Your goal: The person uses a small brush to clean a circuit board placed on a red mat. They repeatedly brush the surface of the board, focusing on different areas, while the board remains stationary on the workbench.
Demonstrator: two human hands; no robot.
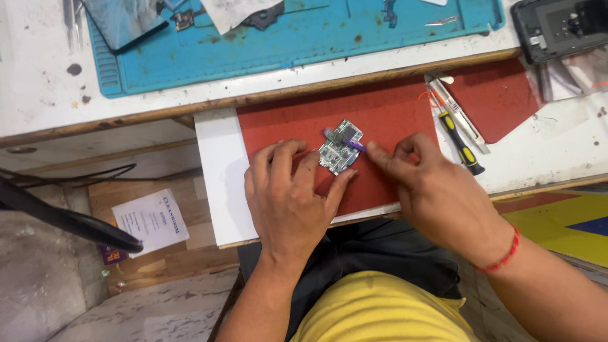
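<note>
A small green circuit board (341,151) lies on a red mat (380,114) on a pulled-out white shelf. My left hand (291,196) rests flat on the mat, its fingertips pressing the board's left and lower edges. My right hand (430,190) pinches a thin purple tool (345,140) whose tip lies across the top of the board. A red thread band circles my right wrist.
A yellow-and-black screwdriver (461,142) and a metal blade tool (459,116) lie right of the mat. A blue work mat (304,38) with small parts covers the bench above. A dark phone frame (557,25) sits at top right. A black cable (69,218) hangs at left.
</note>
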